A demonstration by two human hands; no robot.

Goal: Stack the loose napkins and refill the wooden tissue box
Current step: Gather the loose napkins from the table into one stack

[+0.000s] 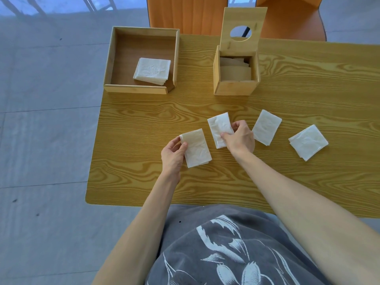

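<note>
Near the tissue box (236,76) with its lid up for refilling, our left hand (173,154) pinches one napkin (196,148) and our right hand (240,137) another (219,129) — gathering them; two more napkins (266,127) wait rightward on the bench (308,89).

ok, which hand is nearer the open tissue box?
Right. The right hand sits directly in front of the tissue box; the left hand is further out, to its left.
</note>
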